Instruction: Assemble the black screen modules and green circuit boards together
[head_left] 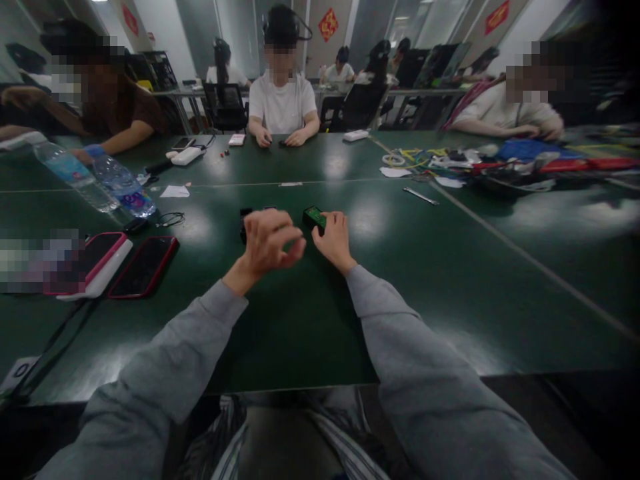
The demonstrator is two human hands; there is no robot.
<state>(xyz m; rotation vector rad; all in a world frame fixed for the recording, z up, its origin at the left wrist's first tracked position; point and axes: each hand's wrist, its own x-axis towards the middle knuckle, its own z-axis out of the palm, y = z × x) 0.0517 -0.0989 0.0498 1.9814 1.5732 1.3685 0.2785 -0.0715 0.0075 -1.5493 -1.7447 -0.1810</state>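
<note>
My right hand point(334, 241) grips the near right end of a small black case with a green circuit board point(314, 217), which sits on the dark green table point(295, 333). Thumb and fingers lie on either side of it. To the left, my left hand point(273, 241) hovers over the tabletop, its fingers bent and the thumb held apart, with nothing visible in it. Behind that hand a small black part point(245, 225) shows, mostly hidden, so its kind is unclear.
Phones in red cases point(145, 267) lie at left, near two plastic bottles point(123, 183). A wrench point(420, 195) rests to the right, before a heap of cables and tools point(525, 160). Across the table sits a person in a white shirt point(283, 103); others sit at both sides.
</note>
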